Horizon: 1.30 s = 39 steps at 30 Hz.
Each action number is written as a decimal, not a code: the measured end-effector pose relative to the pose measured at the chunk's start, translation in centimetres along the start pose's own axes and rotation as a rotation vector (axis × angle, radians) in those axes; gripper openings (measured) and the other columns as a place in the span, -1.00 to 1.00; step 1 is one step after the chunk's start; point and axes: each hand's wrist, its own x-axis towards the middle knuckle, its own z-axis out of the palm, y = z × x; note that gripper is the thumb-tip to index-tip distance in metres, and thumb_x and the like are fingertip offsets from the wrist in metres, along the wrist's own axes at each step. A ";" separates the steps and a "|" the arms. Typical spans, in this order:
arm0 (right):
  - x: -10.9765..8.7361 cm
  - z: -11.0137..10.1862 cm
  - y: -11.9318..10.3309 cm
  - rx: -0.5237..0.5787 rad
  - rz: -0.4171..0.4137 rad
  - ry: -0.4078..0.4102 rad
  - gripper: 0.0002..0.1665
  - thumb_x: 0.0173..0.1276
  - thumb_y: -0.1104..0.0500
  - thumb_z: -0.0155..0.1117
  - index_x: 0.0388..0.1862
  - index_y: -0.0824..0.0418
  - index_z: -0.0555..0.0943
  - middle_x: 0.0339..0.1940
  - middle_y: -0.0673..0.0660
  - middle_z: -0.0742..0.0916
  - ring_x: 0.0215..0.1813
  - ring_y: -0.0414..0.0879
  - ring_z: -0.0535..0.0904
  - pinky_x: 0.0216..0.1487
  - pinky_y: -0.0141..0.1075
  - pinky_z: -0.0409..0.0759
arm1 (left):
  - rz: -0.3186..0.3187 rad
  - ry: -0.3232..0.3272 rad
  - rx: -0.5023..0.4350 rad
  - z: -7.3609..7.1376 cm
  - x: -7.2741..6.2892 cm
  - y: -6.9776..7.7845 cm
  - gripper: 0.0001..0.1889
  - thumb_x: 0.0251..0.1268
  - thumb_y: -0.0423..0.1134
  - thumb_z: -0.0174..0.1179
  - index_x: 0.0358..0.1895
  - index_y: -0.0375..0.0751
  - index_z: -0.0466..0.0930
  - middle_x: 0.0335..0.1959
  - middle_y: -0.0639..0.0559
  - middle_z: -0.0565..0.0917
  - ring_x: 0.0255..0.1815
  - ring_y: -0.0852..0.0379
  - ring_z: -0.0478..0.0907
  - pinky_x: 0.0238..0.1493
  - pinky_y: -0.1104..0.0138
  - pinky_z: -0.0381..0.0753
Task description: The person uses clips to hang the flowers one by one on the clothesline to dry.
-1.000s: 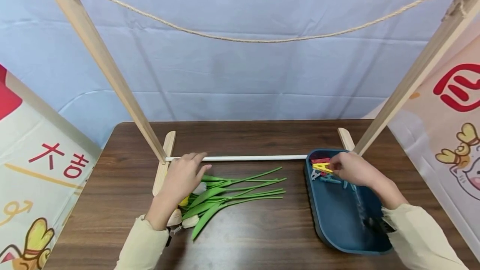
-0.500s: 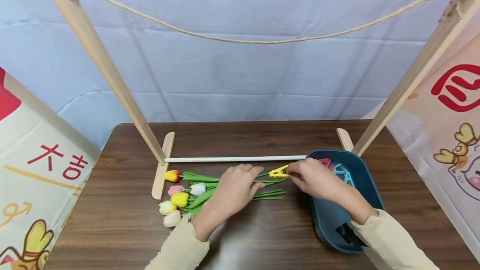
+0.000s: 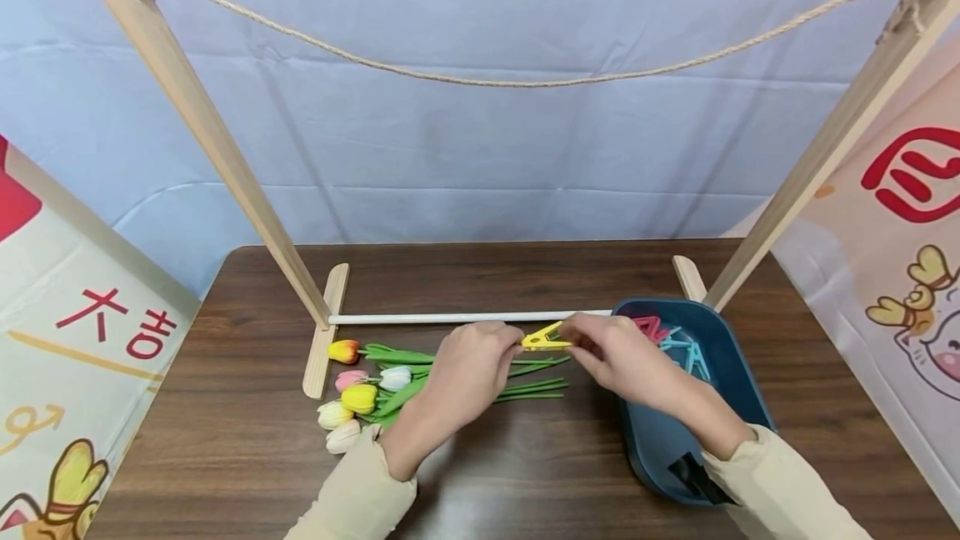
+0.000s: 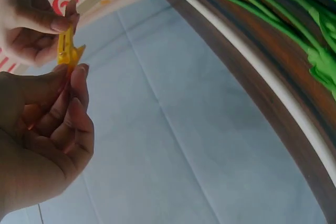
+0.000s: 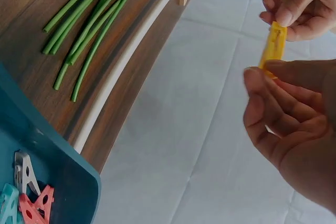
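A yellow clothespin (image 3: 545,341) is held in the air between both hands, above the flower stems. My left hand (image 3: 467,367) pinches its left end between thumb and finger. Its other end is pinched by my right hand (image 3: 632,363). In the left wrist view the clothespin (image 4: 66,51) bridges the two sets of fingertips, and the right wrist view shows the clothespin (image 5: 274,48) the same way. Below and left of the hands lie several artificial tulips (image 3: 360,398), their green stems pointing right, partly covered by my left hand and sleeve.
A dark blue bin (image 3: 660,440) at the right holds several clothespins (image 5: 35,203) in red, blue and grey. Behind the tulips runs a white rod (image 3: 450,318) joining two wooden posts (image 3: 202,123). A rope (image 3: 517,83) sags between the post tops.
My right hand took the yellow clothespin out of the bin and carried it left. My left hand moved right from the tulip heads and now grips the clothespin's other end.
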 end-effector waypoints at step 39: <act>-3.0 -1.5 4.3 0.279 0.410 -0.010 -0.70 0.20 0.49 0.12 -0.05 0.51 0.50 -0.47 0.07 0.64 -0.45 -0.18 0.61 -0.43 -0.25 0.59 | -0.406 -0.436 0.429 7.2 -3.4 -4.5 -0.91 -0.02 -0.40 0.27 -0.52 -0.12 0.64 -0.53 -0.06 0.61 -0.45 0.03 0.54 -0.54 0.19 0.54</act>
